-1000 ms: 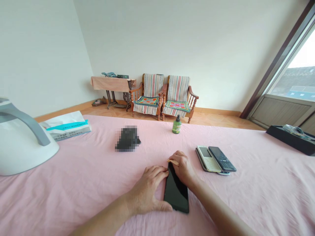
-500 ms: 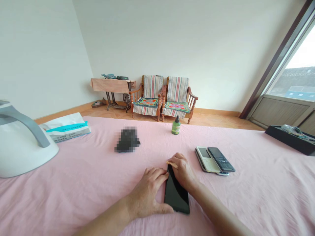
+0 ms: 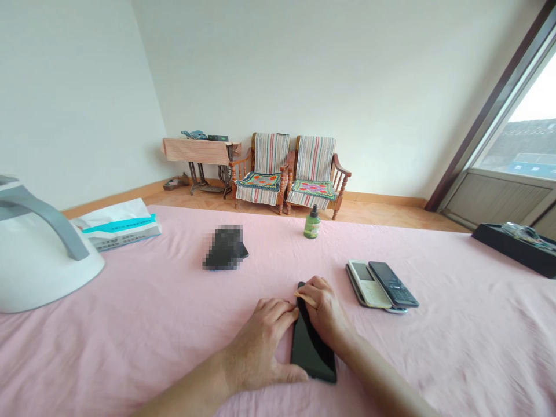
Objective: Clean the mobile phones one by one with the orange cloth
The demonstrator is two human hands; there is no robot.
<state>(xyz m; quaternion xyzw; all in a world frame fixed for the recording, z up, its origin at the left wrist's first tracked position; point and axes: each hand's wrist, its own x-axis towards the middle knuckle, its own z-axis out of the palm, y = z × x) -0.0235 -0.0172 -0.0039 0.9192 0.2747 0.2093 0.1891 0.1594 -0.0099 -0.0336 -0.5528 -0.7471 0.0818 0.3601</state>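
Note:
A black smartphone (image 3: 311,350) lies flat on the pink cloth (image 3: 130,324) in front of me. My left hand (image 3: 260,341) rests against its left edge, fingers curled along the side and thumb at the near corner. At the phone's far end my right hand (image 3: 325,310) pinches a small tan pick (image 3: 306,299), its tip at the top edge of the phone.
Two keypad phones, one white (image 3: 368,284) and one black (image 3: 393,284), lie to the right. A green spray bottle (image 3: 311,223), a dark blurred object (image 3: 225,248), a white appliance (image 3: 39,255), a white packet (image 3: 117,223) and a black tray (image 3: 512,246) sit around.
The right hand with the pick has slid slightly nearer along the phone's top edge, uncovering the far corner. The left hand stays put.

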